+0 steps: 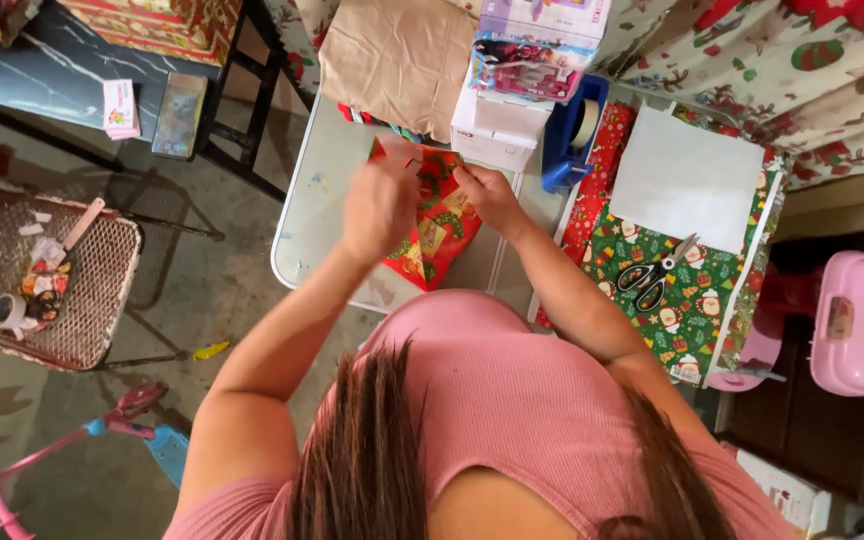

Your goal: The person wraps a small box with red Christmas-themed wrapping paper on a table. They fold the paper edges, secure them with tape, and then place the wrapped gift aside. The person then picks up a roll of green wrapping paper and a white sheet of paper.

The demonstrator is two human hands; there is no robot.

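Observation:
A flat package wrapped in red and green patterned paper (pixel 430 240) lies on the pale table (pixel 307 215) in front of me. My left hand (pixel 380 205) presses on its left upper part, fingers curled over the paper's edge. My right hand (pixel 490 195) pinches the paper at the package's upper right corner. Both hands meet at the top fold of the wrapping.
To the right lie black-handled scissors (pixel 654 276) on a green patterned wrapping sheet (pixel 687 310), with a white sheet (pixel 687 178) above them. A blue tape dispenser (pixel 574 135), white box (pixel 492 130), boxed doll (pixel 537 50) and brown paper (pixel 397 60) stand behind. A mesh stool (pixel 82 290) is left.

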